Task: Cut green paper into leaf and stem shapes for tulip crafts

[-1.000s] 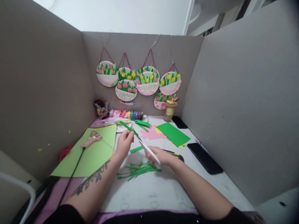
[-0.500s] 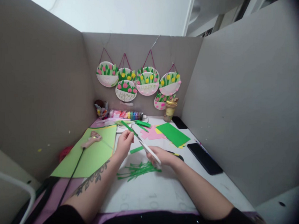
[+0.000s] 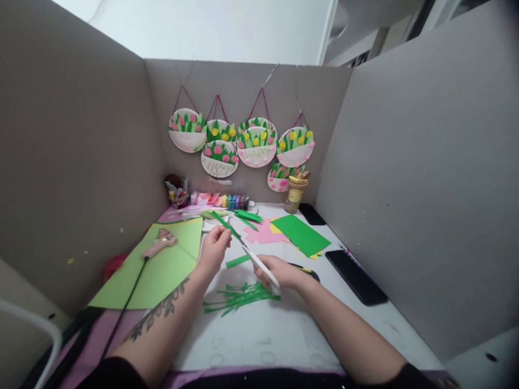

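Observation:
My left hand [image 3: 215,249] pinches a narrow green paper strip [image 3: 220,219], which slants up and left from my fingers. My right hand [image 3: 277,271] is wrapped round the white handles of a pair of scissors [image 3: 260,263]. The blades point up and left and meet the strip beside my left fingertips. Between and below my hands lies a pile of thin green paper cuttings [image 3: 241,297] on the white table mat [image 3: 234,338]. Another flat green strip [image 3: 237,261] lies just left of the scissors.
Light green sheets [image 3: 168,277] lie at left with a pink glue gun [image 3: 160,243] on them. A green sheet [image 3: 301,234], pink paper [image 3: 264,232] and a black phone [image 3: 355,276] lie at right. Paint bottles [image 3: 230,202] stand behind, below hanging paper-plate flower baskets [image 3: 256,151].
The scissor blades look closer together on the green strip than before. Otherwise my hands stay nearly in place, and the whole view has shifted very slightly.

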Available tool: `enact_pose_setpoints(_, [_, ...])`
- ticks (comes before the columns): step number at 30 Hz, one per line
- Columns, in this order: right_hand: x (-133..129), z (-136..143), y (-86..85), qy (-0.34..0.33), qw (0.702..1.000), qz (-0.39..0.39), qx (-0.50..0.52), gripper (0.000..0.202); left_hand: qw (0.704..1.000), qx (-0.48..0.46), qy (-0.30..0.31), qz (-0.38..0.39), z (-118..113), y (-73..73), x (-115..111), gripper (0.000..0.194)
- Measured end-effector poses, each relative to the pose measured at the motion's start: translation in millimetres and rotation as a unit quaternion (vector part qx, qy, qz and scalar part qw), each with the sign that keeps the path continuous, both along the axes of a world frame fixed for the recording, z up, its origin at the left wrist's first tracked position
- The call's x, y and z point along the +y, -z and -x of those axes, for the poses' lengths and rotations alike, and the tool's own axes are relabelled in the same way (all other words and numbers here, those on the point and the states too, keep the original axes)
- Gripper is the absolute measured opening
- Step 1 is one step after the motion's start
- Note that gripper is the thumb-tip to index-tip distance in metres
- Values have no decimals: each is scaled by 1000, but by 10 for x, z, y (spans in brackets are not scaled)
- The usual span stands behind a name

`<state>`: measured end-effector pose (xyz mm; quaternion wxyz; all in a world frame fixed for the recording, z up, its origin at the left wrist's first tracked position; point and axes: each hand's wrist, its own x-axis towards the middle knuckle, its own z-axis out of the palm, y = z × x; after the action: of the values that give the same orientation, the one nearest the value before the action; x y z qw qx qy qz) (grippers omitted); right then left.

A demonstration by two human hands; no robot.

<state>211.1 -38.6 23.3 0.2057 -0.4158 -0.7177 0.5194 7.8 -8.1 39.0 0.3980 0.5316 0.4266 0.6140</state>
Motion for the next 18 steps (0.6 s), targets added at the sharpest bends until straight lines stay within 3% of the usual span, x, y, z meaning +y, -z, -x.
enact_pose_setpoints(18, [29, -22, 15, -3, 1000, -18, -16, 10, 1000, 21, 14, -10, -1, -55, -43, 23])
